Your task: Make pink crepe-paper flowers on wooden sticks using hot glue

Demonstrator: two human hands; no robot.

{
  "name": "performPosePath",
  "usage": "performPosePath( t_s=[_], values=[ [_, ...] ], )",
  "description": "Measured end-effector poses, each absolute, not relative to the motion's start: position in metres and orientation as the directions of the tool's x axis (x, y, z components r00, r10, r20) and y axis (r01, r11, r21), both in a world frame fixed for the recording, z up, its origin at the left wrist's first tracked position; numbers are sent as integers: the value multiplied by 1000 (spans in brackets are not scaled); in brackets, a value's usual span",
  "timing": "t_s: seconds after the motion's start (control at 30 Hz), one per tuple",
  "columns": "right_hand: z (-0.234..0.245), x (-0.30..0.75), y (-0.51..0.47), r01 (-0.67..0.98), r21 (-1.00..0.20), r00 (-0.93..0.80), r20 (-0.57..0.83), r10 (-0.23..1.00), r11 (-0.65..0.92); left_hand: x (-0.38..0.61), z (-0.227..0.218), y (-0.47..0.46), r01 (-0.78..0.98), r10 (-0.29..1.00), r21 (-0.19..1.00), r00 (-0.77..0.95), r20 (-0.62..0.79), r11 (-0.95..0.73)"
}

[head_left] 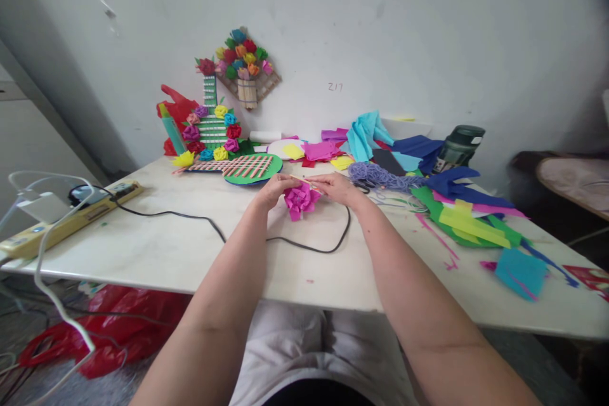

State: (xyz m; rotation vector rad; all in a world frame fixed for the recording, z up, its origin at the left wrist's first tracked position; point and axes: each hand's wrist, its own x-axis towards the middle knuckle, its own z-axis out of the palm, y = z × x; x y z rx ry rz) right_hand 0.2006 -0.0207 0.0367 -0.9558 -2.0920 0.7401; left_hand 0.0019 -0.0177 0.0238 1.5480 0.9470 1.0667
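Note:
A bright magenta crepe-paper flower (301,199) hangs petals-down between my two hands, just above the white table. My left hand (276,189) is closed at the flower's left side, its fingers pinching the paper. From the other side, my right hand (337,187) pinches a thin pale stick (301,179) that runs across the top of the flower. Exactly where the stick meets the flower is hidden by my fingers. Behind my left hand lies a green guitar-shaped board (264,168) with a lattice of pinkish sticks and a yellow paper flower (183,159) at its end.
Against the wall stands a guitar-shaped piece (212,130) covered in paper roses. Purple yarn (380,176), coloured paper (469,222) and a dark green bottle (459,147) are at right. A black cable (309,247) curves before me; a power strip (80,219) lies left.

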Motion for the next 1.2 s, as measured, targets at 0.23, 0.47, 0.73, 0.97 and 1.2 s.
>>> performPosePath(
  t_s=[0.23,0.47,0.73,0.97,1.2],
  values=[
    [39,201,-25,429,-734,-487,304,819,527,2,24,-17,85,935,969,294,199,-233],
    [38,200,-23,437,-680,-491,369,789,589,4,26,-20,7,937,983,304,172,-183],
    [29,202,-14,400,-647,-508,433,744,649,5,24,-19,-26,941,987,298,162,-161],
    [33,201,-17,444,-609,-508,433,745,657,7,24,-20,-42,939,983,291,182,-178],
    [31,201,-15,457,-579,-520,442,731,675,5,22,-18,-40,932,978,298,206,-204]
  ],
)
